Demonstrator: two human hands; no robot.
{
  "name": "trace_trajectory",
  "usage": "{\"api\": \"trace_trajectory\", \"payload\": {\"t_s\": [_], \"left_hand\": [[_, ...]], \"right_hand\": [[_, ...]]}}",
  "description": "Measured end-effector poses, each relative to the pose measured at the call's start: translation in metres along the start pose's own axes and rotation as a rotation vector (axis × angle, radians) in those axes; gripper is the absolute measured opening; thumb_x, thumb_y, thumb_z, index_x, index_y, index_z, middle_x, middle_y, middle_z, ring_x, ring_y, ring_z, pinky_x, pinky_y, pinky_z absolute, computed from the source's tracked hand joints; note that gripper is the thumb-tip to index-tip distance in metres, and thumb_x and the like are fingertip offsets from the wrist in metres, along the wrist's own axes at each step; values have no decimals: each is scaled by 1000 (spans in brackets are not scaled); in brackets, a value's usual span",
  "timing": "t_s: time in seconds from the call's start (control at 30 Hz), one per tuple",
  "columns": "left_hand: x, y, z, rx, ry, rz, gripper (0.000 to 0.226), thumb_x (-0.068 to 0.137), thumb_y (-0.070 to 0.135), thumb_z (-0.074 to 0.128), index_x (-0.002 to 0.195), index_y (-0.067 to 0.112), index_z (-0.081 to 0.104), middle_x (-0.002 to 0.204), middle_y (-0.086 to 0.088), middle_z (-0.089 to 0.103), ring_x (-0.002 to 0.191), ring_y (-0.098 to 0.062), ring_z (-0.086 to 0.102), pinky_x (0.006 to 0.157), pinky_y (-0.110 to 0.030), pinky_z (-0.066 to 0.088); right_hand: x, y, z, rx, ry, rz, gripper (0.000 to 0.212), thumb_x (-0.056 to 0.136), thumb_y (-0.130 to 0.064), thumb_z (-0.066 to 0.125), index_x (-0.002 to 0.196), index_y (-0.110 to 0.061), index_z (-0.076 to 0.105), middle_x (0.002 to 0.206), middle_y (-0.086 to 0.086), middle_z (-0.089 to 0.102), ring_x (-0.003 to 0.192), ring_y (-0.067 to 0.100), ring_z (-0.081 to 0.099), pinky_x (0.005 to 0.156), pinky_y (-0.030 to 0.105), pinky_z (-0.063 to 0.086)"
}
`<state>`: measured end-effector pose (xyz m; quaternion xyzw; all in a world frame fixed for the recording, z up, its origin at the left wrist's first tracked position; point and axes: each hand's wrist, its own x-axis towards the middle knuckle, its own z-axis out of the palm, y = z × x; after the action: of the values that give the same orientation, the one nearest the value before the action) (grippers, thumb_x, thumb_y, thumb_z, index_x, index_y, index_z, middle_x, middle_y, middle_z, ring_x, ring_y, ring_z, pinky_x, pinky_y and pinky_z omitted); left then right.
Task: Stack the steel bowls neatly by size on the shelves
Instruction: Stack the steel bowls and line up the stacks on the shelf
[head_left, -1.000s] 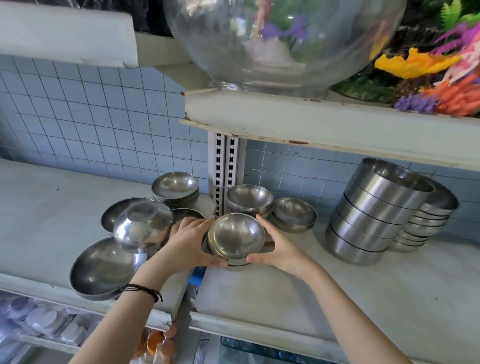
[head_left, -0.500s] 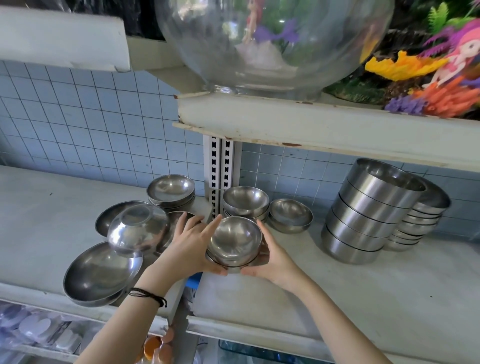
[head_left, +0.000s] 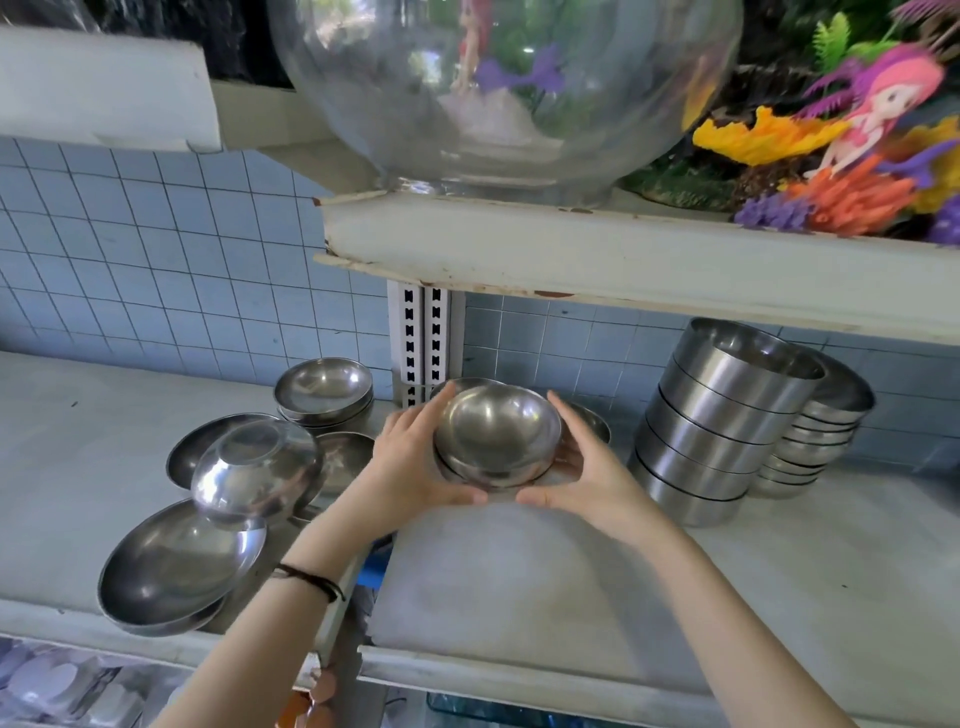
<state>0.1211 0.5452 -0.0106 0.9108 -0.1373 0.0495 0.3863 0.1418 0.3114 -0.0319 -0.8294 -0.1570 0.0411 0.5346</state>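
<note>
Since the stack of small steel bowls sits in front, the bowls behind it barely show. Left hand and right hand clasp that stack from either side, thumbs nearly meeting beneath, over the right-hand shelf.

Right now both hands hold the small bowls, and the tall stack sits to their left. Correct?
Not quite. The tall stack sits to the right of the small bowls, not the left, as the head view shows. The left hand and right hand do hold the small bowls.
</note>
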Motion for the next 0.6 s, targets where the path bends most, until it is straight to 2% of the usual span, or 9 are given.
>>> {"api": "trace_trajectory", "payload": {"t_s": [0.07,0.13,0.17,0.27,0.37,0.43,0.5,0.6], "left_hand": [[18,2,-9,-7,4,-13,129,52,52,87,151,35,8,146,-4,35,138,-23,23,114,-43,20],[37,1,-15,7,16,-18,121,63,37,89,152,34,8,147,-4,35,138,-23,25,115,-43,24],[46,0,-18,17,18,-20,119,64,35,88,153,34,8,148,-4,35,138,-23,25,115,-43,25],[62,-2,-21,29,10,-26,118,65,35,88,153,33,9,149,-4,33,140,-21,22,115,-41,25],[68,-6,-20,13,-1,-32,116,67,33,87,153,35,9,150,-5,31,141,-22,21,116,-44,25],[73,-10,-19,9,-2,-40,114,68,33,86,152,35,9,151,-4,31,141,-22,21,115,-44,26],[77,-15,-17,7,-5,-51,114,68,35,86,152,35,10,151,-4,31,140,-22,21,115,-45,27],[83,-23,-12,9,-2,-66,112,68,36,86,152,35,10,150,-4,34,138,-23,23,114,-44,28]], "right_hand": [[17,-9,-7,20,2,-10,121,58,-28,95,154,-35,21,143,-17,48,125,-6,49,111,24,39],[35,-17,-12,46,1,-12,116,67,-9,89,156,-29,18,142,-7,49,116,-7,54,100,12,43],[43,-20,-13,49,0,-13,115,68,-5,88,156,-29,18,142,-5,50,114,-4,56,97,11,44],[61,-19,-16,43,-3,-1,114,69,-3,87,155,-33,17,137,-5,50,112,2,59,90,10,48],[72,-15,-18,47,-5,10,112,70,0,85,155,-32,18,126,-8,49,102,-5,59,80,5,48],[78,-13,-18,47,-10,22,112,70,1,84,155,-31,18,125,-7,50,99,-6,59,79,7,50],[84,-11,-17,43,-20,37,112,71,2,84,156,-29,17,127,-7,51,102,-1,60,80,8,50],[89,-7,-13,43,-38,56,112,72,-1,84,156,-29,16,140,-3,46,117,10,57,86,8,48]]}}
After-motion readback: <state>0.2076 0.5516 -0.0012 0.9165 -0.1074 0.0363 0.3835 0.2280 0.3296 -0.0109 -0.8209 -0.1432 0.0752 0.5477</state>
